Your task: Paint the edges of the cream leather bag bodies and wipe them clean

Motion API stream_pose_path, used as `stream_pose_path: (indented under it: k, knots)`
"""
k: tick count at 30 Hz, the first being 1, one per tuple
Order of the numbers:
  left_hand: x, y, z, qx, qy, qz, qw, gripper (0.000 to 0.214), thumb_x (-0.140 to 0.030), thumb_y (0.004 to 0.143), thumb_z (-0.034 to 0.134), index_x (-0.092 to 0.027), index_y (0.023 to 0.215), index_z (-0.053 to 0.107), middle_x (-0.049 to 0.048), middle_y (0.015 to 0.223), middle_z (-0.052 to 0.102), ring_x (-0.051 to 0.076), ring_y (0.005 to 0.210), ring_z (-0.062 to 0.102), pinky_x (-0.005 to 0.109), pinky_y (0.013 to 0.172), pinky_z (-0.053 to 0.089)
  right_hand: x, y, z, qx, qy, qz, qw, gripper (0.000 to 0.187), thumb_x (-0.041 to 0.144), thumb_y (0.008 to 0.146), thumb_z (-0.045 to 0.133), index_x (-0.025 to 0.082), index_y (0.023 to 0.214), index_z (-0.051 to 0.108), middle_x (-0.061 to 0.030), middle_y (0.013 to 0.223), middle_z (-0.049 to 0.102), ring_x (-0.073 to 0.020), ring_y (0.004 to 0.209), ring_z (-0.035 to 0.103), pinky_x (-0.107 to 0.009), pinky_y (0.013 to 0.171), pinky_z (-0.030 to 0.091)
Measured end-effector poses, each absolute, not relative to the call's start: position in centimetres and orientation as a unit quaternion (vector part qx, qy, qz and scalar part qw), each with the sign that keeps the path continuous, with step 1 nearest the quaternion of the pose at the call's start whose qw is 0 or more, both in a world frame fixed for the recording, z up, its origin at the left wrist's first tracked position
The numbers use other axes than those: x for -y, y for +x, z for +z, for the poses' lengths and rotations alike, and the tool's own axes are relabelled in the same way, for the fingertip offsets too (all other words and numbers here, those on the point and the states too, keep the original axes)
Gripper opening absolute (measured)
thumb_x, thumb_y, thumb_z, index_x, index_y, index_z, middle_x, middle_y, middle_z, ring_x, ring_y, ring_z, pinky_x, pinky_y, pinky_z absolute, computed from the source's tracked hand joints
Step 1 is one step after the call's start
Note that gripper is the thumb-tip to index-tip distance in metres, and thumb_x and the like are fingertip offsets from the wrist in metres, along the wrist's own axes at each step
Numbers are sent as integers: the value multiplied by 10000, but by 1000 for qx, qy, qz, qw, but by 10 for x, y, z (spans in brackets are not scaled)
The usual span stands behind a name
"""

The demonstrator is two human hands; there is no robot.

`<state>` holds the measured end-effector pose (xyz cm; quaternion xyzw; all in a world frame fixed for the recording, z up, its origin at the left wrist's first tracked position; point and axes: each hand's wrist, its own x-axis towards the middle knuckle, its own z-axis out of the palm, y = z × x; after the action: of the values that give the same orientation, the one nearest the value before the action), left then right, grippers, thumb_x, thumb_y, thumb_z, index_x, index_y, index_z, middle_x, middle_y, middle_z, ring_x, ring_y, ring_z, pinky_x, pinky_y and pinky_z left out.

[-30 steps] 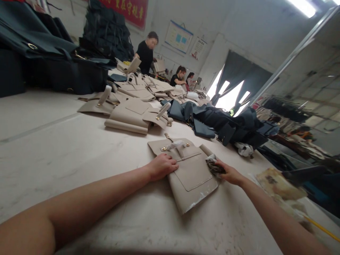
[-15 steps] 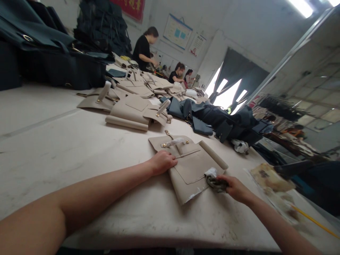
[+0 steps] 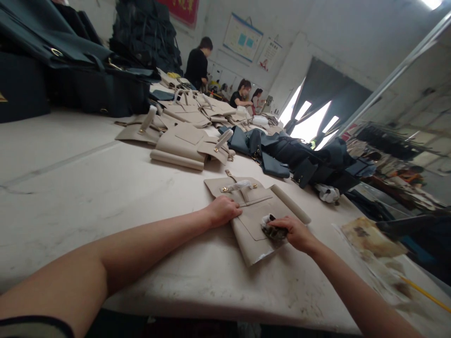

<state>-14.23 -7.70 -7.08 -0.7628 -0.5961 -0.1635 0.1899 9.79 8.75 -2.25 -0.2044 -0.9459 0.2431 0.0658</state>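
A beige leather bag piece (image 3: 255,218) lies flat on the pale table, with a plastic-wrapped handle (image 3: 239,186), gold fittings and a rolled right edge. White residue shows along its lower edge. My left hand (image 3: 223,211) is closed on its left edge, below the handle; the thumb side rests on top. On the pocket area my right hand (image 3: 296,232) presses a bunched rag (image 3: 275,230), white at one end and dark-stained at the other. Its fingers are wrapped round the rag.
Beige bag pieces (image 3: 181,143) and dark blue bag pieces (image 3: 275,150) lie farther back. Finished-looking dark bags (image 3: 102,84) stand at left. At right are a stained sheet (image 3: 369,237) and a yellow stick (image 3: 424,292). Co-workers (image 3: 197,63) are at the far end.
My right hand has moved the rag left and slightly up, from the panel's lower right edge onto the pocket area. My left hand keeps its hold. The camera view has shifted slightly.
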Motion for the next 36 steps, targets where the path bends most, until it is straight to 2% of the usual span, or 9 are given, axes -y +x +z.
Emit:
stream_pose_path:
  k: [4,8,10,14,19,22,28,31,36]
  knots:
    - [77,-141,-70,603,-765,-124,188,176,-158,864,474,-168,824,644,51,762,654,166,715,582,277,610,393,-82,117,0,936,-176,306,5,501,81,550,481,288,890,785,-14,941,726,-272,904,641,-444,877,482]
    - [77,-142,-67,591,-773,-144,182,162,-146,839,487,-175,807,643,59,750,650,174,690,569,291,612,406,-97,123,9,866,-328,350,142,582,92,521,492,259,1009,759,-4,1067,699,-289,1081,594,-436,994,424]
    - [78,-141,-65,593,-774,-139,176,160,-137,823,490,-176,818,645,59,756,653,176,694,571,293,618,409,-99,121,-1,843,-395,328,161,563,67,492,520,271,952,771,-8,1011,715,-324,1100,581,-461,1011,401]
    - [79,-139,-63,602,-775,-111,158,148,-150,795,515,-172,847,651,66,783,666,185,712,585,299,615,405,-81,120,-23,833,-403,363,107,464,47,466,565,248,821,786,-33,882,735,-357,997,630,-471,914,480]
    - [80,-137,-64,595,-780,-112,160,177,-170,774,542,-178,904,662,86,794,665,191,680,581,310,599,400,-46,119,-24,815,-362,444,94,505,115,531,580,220,990,764,-38,937,730,-315,959,651,-461,874,518]
    - [81,-136,-64,598,-778,-106,160,165,-169,795,529,-175,880,670,95,774,665,196,659,581,315,569,381,-25,114,-22,806,-353,466,95,472,134,527,609,221,962,769,-43,941,729,-323,989,634,-483,900,493]
    - [83,-132,-61,615,-769,-89,152,174,-172,817,515,-167,878,678,104,808,672,206,681,591,314,540,358,38,110,2,714,-354,603,39,421,214,530,701,240,944,769,-30,885,731,-254,805,668,-359,704,542]
    - [84,-131,-59,617,-767,-82,155,179,-169,828,507,-161,895,673,109,822,670,210,688,589,317,546,359,37,115,19,699,-360,608,106,419,249,528,750,247,946,761,-32,859,726,-242,766,662,-338,659,536]
    - [85,-132,-56,609,-774,-87,149,187,-166,838,491,-156,909,664,108,835,670,209,709,585,326,588,390,-56,133,36,714,-409,474,314,429,227,471,713,229,899,724,-35,908,715,-270,903,644,-348,764,520]
